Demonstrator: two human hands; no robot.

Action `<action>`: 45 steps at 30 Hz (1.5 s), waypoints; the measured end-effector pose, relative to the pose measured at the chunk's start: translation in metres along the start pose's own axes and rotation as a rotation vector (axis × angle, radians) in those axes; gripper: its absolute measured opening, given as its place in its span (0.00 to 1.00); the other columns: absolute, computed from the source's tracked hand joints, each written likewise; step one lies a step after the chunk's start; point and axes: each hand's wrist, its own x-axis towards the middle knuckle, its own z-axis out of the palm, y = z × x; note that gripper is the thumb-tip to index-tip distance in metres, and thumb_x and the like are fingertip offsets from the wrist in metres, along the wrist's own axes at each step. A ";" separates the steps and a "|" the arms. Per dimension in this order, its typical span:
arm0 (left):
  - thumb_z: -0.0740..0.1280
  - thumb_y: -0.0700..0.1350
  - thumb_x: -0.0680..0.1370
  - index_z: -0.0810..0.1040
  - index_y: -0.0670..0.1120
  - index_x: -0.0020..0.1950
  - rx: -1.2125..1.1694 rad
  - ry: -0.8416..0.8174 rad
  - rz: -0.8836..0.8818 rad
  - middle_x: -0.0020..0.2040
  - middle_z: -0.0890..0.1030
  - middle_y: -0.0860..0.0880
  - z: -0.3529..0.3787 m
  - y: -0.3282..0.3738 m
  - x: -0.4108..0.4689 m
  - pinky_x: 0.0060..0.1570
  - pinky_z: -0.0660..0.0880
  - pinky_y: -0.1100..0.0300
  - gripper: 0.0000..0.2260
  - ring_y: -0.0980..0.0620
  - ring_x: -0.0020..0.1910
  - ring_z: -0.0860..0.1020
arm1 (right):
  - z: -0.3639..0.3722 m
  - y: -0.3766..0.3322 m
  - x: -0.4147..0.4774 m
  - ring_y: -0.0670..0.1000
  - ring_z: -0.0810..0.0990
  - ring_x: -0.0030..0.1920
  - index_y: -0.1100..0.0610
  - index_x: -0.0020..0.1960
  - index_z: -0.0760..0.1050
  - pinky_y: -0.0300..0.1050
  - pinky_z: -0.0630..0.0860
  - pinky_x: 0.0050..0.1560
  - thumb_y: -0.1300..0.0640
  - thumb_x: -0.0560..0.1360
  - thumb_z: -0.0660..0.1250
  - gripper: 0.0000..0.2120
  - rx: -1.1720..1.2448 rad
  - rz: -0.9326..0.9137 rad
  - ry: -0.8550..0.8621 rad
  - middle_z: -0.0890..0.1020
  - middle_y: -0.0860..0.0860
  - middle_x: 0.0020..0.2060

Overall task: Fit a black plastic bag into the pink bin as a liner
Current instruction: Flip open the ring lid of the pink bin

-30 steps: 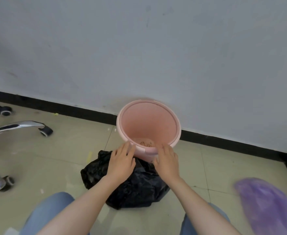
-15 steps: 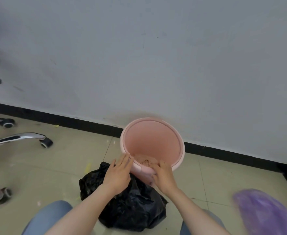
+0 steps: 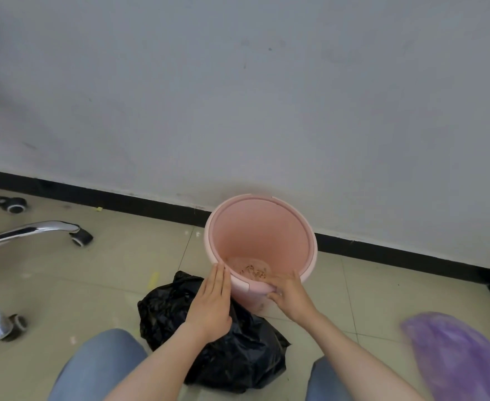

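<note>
Now, from your head camera: the bin (image 3: 261,244) stands on the floor (image 3: 122,270) against the wall (image 3: 238,96), tipped toward you, with brownish debris (image 3: 252,269) at its bottom. Your left hand (image 3: 210,303) lies flat with fingers straight against the bin's near-left side, gripping nothing. Your right hand (image 3: 291,293) curls over the near rim, fingers inside, thumb outside. The bag (image 3: 238,351) lies crumpled on the floor just in front of the bin, between your knees (image 3: 99,369).

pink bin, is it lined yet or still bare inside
Still bare. The pink bin shows plain pink walls with some crumbs on the bottom, and the black bag lies crumpled on the floor in front of it.
</note>
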 end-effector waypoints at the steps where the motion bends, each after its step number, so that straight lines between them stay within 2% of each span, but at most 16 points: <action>1: 0.56 0.43 0.75 0.32 0.37 0.71 0.002 -0.006 -0.002 0.68 0.28 0.45 -0.001 0.001 0.000 0.71 0.37 0.55 0.36 0.45 0.73 0.33 | -0.001 0.000 -0.001 0.54 0.70 0.65 0.53 0.63 0.73 0.55 0.46 0.72 0.64 0.73 0.66 0.20 0.000 0.002 -0.007 0.77 0.53 0.63; 4: 0.56 0.42 0.75 0.27 0.37 0.66 -0.015 -0.009 -0.013 0.65 0.26 0.44 0.001 0.001 -0.001 0.72 0.37 0.55 0.36 0.44 0.71 0.30 | -0.012 -0.006 -0.004 0.50 0.73 0.59 0.57 0.61 0.75 0.51 0.56 0.70 0.65 0.72 0.67 0.18 0.065 -0.039 0.025 0.79 0.52 0.59; 6: 0.61 0.44 0.73 0.30 0.37 0.67 0.011 0.040 -0.030 0.67 0.31 0.40 0.002 0.000 -0.004 0.70 0.41 0.55 0.41 0.42 0.70 0.34 | -0.029 -0.012 -0.005 0.48 0.73 0.53 0.61 0.59 0.77 0.37 0.64 0.57 0.67 0.71 0.68 0.16 0.118 -0.069 0.040 0.79 0.52 0.54; 9: 0.76 0.51 0.53 0.61 0.33 0.67 0.130 0.090 -0.009 0.68 0.67 0.34 0.011 -0.005 -0.005 0.60 0.70 0.54 0.49 0.37 0.67 0.69 | -0.050 -0.018 -0.006 0.49 0.72 0.48 0.63 0.57 0.77 0.32 0.61 0.44 0.66 0.71 0.68 0.14 0.041 -0.146 -0.001 0.80 0.58 0.50; 11: 0.76 0.51 0.49 0.67 0.35 0.63 0.186 0.135 0.007 0.62 0.76 0.36 0.017 -0.007 -0.007 0.54 0.76 0.53 0.47 0.39 0.64 0.71 | -0.059 -0.020 -0.008 0.48 0.71 0.48 0.63 0.57 0.76 0.30 0.62 0.42 0.66 0.72 0.67 0.14 0.015 -0.166 -0.022 0.79 0.57 0.49; 14: 0.76 0.51 0.50 0.73 0.36 0.61 0.233 0.179 0.078 0.62 0.78 0.39 0.019 -0.009 -0.015 0.52 0.77 0.49 0.42 0.42 0.64 0.70 | -0.074 -0.032 -0.010 0.48 0.70 0.47 0.61 0.58 0.75 0.24 0.63 0.44 0.65 0.73 0.65 0.13 -0.013 -0.206 -0.054 0.74 0.51 0.45; 17: 0.75 0.52 0.53 0.78 0.39 0.59 0.238 0.231 0.139 0.60 0.80 0.42 0.017 -0.013 -0.024 0.50 0.78 0.49 0.36 0.45 0.63 0.71 | -0.091 -0.046 -0.008 0.53 0.73 0.52 0.61 0.61 0.73 0.34 0.63 0.44 0.64 0.75 0.64 0.14 -0.017 -0.229 -0.069 0.77 0.56 0.50; 20: 0.63 0.53 0.62 0.72 0.44 0.61 0.243 0.254 0.192 0.58 0.82 0.47 0.016 -0.020 -0.032 0.54 0.77 0.53 0.29 0.50 0.61 0.75 | -0.118 -0.062 0.003 0.53 0.72 0.60 0.63 0.62 0.72 0.36 0.63 0.55 0.65 0.75 0.64 0.15 0.048 -0.241 -0.037 0.77 0.56 0.56; 22: 0.58 0.52 0.63 0.68 0.44 0.62 0.234 0.224 0.198 0.59 0.81 0.47 0.017 -0.026 -0.039 0.61 0.67 0.52 0.28 0.50 0.63 0.70 | -0.137 -0.074 0.012 0.52 0.73 0.57 0.63 0.61 0.73 0.39 0.66 0.58 0.66 0.75 0.64 0.15 0.121 -0.225 0.005 0.77 0.55 0.53; 26: 0.65 0.54 0.58 0.68 0.45 0.64 0.295 0.183 0.212 0.61 0.79 0.47 0.021 -0.033 -0.047 0.64 0.56 0.52 0.35 0.50 0.64 0.64 | -0.166 -0.094 0.036 0.49 0.72 0.56 0.65 0.62 0.72 0.21 0.66 0.53 0.69 0.76 0.61 0.15 0.282 -0.200 0.123 0.75 0.56 0.58; 29: 0.67 0.56 0.56 0.69 0.47 0.64 0.283 0.218 0.229 0.61 0.79 0.49 0.022 -0.034 -0.046 0.64 0.59 0.53 0.37 0.51 0.64 0.64 | -0.172 -0.102 0.061 0.55 0.72 0.59 0.63 0.61 0.73 0.41 0.69 0.61 0.64 0.77 0.61 0.13 0.104 -0.196 0.391 0.76 0.60 0.58; 32: 0.67 0.56 0.55 0.69 0.47 0.63 0.283 0.268 0.230 0.60 0.80 0.49 0.022 -0.032 -0.045 0.59 0.72 0.55 0.38 0.50 0.64 0.65 | -0.169 -0.110 0.080 0.62 0.71 0.57 0.62 0.57 0.74 0.55 0.71 0.54 0.61 0.78 0.59 0.11 -0.118 -0.110 0.674 0.75 0.61 0.54; 36: 0.65 0.56 0.54 0.68 0.46 0.63 0.284 0.307 0.205 0.60 0.80 0.48 0.019 -0.029 -0.045 0.48 0.79 0.55 0.38 0.50 0.64 0.65 | -0.163 -0.119 0.099 0.62 0.67 0.63 0.58 0.74 0.50 0.55 0.69 0.57 0.69 0.75 0.54 0.29 -0.258 -0.060 0.429 0.70 0.62 0.64; 39: 0.66 0.58 0.55 0.68 0.46 0.64 0.294 0.276 0.168 0.62 0.79 0.47 0.017 -0.027 -0.048 0.49 0.79 0.54 0.39 0.49 0.65 0.64 | -0.162 -0.118 0.107 0.61 0.64 0.65 0.52 0.74 0.34 0.58 0.66 0.61 0.67 0.75 0.52 0.36 -0.317 0.031 0.287 0.66 0.59 0.67; 42: 0.62 0.59 0.59 0.68 0.45 0.65 0.294 0.267 0.130 0.64 0.77 0.47 0.018 -0.028 -0.050 0.51 0.78 0.53 0.37 0.44 0.71 0.55 | -0.165 -0.113 0.113 0.61 0.60 0.69 0.52 0.73 0.31 0.60 0.62 0.65 0.62 0.77 0.53 0.36 -0.345 0.066 0.219 0.61 0.56 0.72; 45: 0.56 0.59 0.62 0.68 0.45 0.65 0.289 0.262 0.114 0.66 0.74 0.48 0.018 -0.029 -0.048 0.52 0.77 0.52 0.34 0.46 0.74 0.47 | -0.166 -0.104 0.117 0.59 0.46 0.74 0.52 0.73 0.33 0.60 0.54 0.71 0.59 0.78 0.52 0.33 -0.427 0.119 0.114 0.46 0.55 0.76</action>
